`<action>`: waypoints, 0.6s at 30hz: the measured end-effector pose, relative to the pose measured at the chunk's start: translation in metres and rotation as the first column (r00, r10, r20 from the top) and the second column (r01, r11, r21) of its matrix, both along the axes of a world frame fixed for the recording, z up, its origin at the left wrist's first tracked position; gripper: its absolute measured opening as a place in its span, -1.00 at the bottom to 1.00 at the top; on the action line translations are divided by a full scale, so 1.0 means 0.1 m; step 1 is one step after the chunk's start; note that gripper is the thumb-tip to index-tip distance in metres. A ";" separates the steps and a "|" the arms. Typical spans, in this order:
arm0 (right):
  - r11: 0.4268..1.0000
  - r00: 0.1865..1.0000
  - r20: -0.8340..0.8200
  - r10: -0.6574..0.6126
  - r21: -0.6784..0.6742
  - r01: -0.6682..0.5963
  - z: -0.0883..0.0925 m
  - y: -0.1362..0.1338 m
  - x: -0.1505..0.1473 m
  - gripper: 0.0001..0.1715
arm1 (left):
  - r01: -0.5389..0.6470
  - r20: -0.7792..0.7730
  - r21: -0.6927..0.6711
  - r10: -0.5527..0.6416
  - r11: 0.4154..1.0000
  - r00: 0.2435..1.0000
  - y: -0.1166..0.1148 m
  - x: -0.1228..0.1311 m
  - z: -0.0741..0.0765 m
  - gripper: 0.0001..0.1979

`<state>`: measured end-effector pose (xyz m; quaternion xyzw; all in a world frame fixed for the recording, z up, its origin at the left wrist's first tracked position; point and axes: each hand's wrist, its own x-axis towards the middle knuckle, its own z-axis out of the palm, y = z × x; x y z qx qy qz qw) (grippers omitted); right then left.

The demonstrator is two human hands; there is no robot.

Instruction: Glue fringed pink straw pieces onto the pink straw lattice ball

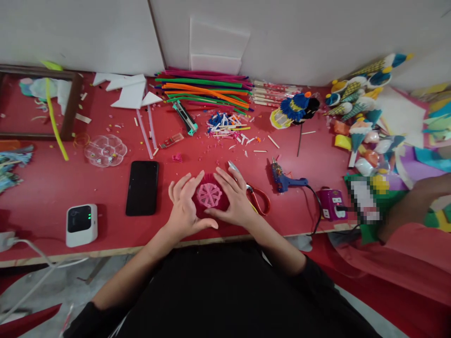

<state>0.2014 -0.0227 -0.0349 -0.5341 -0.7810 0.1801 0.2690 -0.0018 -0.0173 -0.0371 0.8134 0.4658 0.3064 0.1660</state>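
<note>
Between my two hands sits a pink round craft piece [209, 195] with a spoked, wheel-like top and darker pink fuzzy sides. My left hand [183, 205] curves around its left side, with the thumb stretched along the near side. Against the right side rests my right hand [234, 199], fingers bent over the far edge and thumb at the near edge. Palms and fingers hide much of the piece's sides. Partly under my right hand lies a pair of scissors [260, 199] with orange handles. A blue glue gun [286, 181] lies further right.
A black phone [142, 188] and a white device [81, 225] lie left. Pipe cleaners [207, 89], a cutter knife [185, 117] and small stick pieces [227, 123] are behind. At right are a purple power socket [331, 204], cone-shaped crafts [355, 101] and another person's arm [410, 202].
</note>
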 end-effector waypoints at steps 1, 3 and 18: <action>1.000 1.000 -0.003 -0.004 -0.007 0.004 0.00 0.00 0.00 0.11 | 0.024 -0.003 0.039 -0.024 0.999 1.000 0.04 -0.02 0.00 0.21; 1.000 1.000 -0.006 -0.012 -0.022 0.012 -0.01 0.01 -0.02 0.11 | 0.089 -0.005 0.093 -0.089 0.992 0.996 0.13 -0.06 -0.03 0.21; 1.000 0.999 0.040 0.003 -0.004 -0.003 -0.08 0.01 -0.04 0.10 | 0.178 -0.021 0.081 -0.177 0.981 0.984 0.22 -0.10 -0.19 0.33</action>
